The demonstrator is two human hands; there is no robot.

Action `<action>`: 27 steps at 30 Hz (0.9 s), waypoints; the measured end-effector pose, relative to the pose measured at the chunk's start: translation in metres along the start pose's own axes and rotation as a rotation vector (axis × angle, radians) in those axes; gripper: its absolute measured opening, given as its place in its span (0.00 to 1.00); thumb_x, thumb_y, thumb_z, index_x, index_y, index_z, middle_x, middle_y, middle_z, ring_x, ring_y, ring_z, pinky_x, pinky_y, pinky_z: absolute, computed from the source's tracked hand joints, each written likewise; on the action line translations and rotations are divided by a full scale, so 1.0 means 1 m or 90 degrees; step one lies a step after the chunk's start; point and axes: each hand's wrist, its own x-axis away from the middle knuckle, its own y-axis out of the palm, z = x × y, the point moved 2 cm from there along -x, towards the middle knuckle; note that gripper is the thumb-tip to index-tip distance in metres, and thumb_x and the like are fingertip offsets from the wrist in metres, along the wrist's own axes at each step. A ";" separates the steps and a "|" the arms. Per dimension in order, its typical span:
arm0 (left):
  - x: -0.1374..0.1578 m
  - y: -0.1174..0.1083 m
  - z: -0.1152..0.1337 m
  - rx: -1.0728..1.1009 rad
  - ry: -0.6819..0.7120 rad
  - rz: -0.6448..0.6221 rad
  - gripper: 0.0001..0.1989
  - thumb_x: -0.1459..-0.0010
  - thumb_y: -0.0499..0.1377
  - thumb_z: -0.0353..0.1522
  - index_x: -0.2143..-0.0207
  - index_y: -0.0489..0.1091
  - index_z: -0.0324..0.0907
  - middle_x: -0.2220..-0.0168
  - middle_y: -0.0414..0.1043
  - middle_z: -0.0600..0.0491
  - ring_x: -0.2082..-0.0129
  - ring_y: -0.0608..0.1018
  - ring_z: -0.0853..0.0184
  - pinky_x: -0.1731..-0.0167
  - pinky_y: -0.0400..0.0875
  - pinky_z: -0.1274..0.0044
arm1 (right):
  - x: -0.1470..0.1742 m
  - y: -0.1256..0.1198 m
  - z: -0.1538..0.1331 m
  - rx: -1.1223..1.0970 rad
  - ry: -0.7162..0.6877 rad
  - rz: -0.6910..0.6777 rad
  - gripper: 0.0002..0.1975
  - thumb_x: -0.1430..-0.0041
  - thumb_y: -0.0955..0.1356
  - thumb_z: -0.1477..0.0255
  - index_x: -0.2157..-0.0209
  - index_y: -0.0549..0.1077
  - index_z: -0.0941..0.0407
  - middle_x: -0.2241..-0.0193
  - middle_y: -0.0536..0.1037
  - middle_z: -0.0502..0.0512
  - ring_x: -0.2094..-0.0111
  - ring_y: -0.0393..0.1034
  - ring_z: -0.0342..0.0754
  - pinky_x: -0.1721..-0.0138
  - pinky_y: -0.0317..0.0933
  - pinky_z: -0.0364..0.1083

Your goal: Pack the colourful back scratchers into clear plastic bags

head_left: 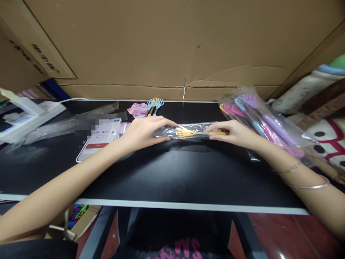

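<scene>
A yellow hand-shaped back scratcher (185, 132) lies sideways above the black table, its claw end to the left inside a clear plastic sleeve (201, 126). My left hand (142, 131) is closed on the sleeve's left end, thumb below and fingers above. At the other end, my right hand (231, 132) pinches the scratcher's yellow handle together with the sleeve's right side. Several more back scratchers (155, 104), blue and yellow, lie behind my left hand beside pink printed cards (137, 109).
A large clear bag of colourful back scratchers (269, 124) lies at the right. Left of my left hand is a phone (99, 140) with a timer, near empty plastic sleeves (61, 126) and a white power strip (32, 120). Cardboard (161, 46) walls the table's back.
</scene>
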 end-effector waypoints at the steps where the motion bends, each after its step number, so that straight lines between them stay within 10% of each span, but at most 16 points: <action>1: 0.000 0.000 0.000 -0.001 0.009 0.007 0.18 0.37 0.60 0.41 0.46 0.70 0.50 0.50 0.78 0.57 0.57 0.80 0.67 0.67 0.66 0.80 | 0.000 -0.001 -0.001 -0.014 0.002 0.000 0.20 0.43 0.69 0.57 0.59 0.79 0.58 0.67 0.81 0.56 0.68 0.73 0.48 0.65 0.64 0.45; 27: 0.001 0.002 0.003 -0.062 0.093 0.044 0.16 0.33 0.56 0.42 0.46 0.71 0.48 0.51 0.78 0.55 0.56 0.79 0.65 0.63 0.69 0.78 | 0.003 0.004 -0.015 0.047 0.017 0.047 0.15 0.42 0.69 0.57 0.63 0.74 0.54 0.73 0.80 0.52 0.74 0.72 0.46 0.71 0.60 0.43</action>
